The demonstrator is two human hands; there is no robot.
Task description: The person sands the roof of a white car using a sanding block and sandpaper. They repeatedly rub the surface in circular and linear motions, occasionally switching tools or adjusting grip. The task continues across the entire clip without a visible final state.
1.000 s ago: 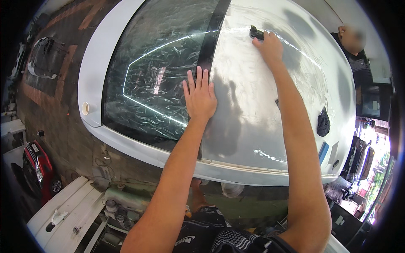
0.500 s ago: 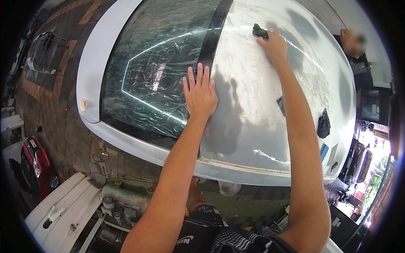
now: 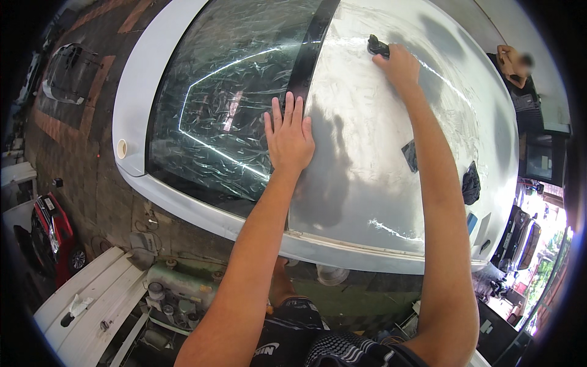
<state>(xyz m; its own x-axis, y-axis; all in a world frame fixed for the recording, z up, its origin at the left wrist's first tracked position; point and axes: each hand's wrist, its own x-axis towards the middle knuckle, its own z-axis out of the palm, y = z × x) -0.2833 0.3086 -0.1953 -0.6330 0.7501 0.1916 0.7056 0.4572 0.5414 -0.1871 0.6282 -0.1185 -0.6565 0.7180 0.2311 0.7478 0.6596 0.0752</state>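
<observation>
My left hand (image 3: 289, 137) lies flat with its fingers spread where the dark, film-covered car window (image 3: 220, 98) meets the white roof panel (image 3: 367, 122). A black strip (image 3: 312, 52) runs between glass and panel, just ahead of its fingertips. Farther out to the right, my right hand (image 3: 402, 66) is closed round a small black hand tool (image 3: 378, 46), probably a sanding block with a knob, pressed on the panel. Fingers partly hide the tool. The panel looks dull, with pale streaks and smudges around that hand.
On the panel lie a dark square sheet (image 3: 410, 156), a crumpled black cloth (image 3: 471, 183) and a blue block (image 3: 471, 221). A green compressor (image 3: 183, 281) and a white panel (image 3: 85, 293) stand at lower left. Another person (image 3: 513, 67) is at the far right.
The whole view has shifted slightly. Both hands stay almost in place, my right still on the black tool. The person at the far right has changed posture.
</observation>
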